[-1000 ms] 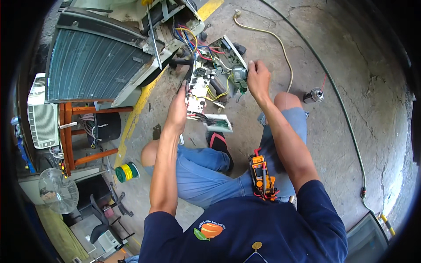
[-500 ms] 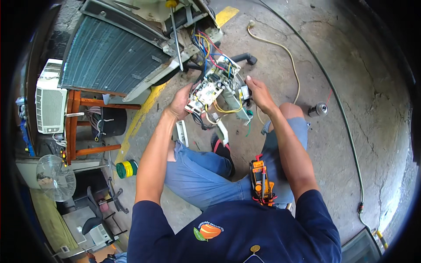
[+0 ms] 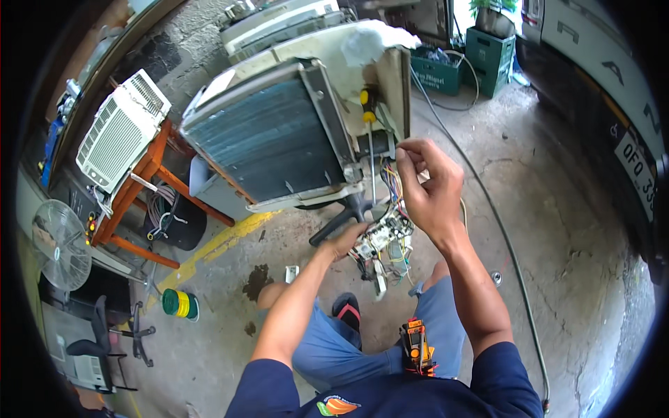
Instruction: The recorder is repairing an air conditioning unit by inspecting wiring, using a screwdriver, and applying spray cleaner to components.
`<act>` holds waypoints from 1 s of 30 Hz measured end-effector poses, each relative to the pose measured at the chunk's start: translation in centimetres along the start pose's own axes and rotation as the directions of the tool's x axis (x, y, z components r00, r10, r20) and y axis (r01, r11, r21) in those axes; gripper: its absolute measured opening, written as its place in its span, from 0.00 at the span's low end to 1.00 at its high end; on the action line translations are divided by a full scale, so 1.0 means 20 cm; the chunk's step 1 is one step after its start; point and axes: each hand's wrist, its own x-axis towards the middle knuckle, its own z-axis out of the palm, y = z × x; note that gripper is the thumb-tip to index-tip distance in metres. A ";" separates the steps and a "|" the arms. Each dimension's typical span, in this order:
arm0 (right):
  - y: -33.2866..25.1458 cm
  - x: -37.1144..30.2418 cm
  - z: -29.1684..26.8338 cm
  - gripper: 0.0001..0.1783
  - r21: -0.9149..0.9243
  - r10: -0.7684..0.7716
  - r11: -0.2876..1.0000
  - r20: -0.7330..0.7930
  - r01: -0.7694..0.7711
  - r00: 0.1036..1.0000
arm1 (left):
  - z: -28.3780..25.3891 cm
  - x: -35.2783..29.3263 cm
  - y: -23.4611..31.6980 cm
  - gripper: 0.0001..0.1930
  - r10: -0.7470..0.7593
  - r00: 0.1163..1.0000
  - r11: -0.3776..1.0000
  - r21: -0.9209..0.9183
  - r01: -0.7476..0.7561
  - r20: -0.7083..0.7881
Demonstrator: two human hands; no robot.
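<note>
My left hand [image 3: 346, 240] is closed on the left edge of a white control board assembly [image 3: 380, 240] with small parts and dangling wires. Coloured wires run from it up into an opened window air conditioner [image 3: 268, 136] with a dark finned coil. Raised above and right of the board, my right hand [image 3: 435, 188] has curled fingers, thumb and index tips close together. Whether anything is between them is hidden. Just left of these fingertips, a screwdriver [image 3: 368, 104] with a yellow-and-black handle leans upright at the unit's open side.
An orange multimeter [image 3: 416, 341] rests on my lap. A white air conditioner [image 3: 122, 132] sits on a wooden stand at left, near a fan [image 3: 61, 244] and a green-and-yellow spool [image 3: 180, 304]. A long hose [image 3: 502, 216] crosses the floor before a parked vehicle [image 3: 606, 90]; green crates [image 3: 488, 59] stand behind.
My right hand has left the control board and risen toward the screwdriver. My left hand still holds the board. The view has tilted up, bringing in the vehicle and crates.
</note>
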 end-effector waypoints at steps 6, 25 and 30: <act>-0.22 0.44 0.01 0.08 -0.173 -0.187 0.970 -0.094 0.169 0.978 | 0.00 0.01 0.00 0.20 -0.032 0.998 0.991 -0.128 0.040 0.060; 0.58 -0.74 -0.57 0.10 -0.493 0.642 0.630 -0.105 -0.600 0.760 | -0.24 -0.23 0.26 0.25 0.294 0.894 0.448 0.875 0.183 -0.338; 0.58 -1.06 -0.53 0.12 -0.441 0.814 0.543 0.065 -0.715 0.578 | -0.22 -0.80 0.45 0.22 0.184 0.964 0.745 0.667 -0.011 -0.190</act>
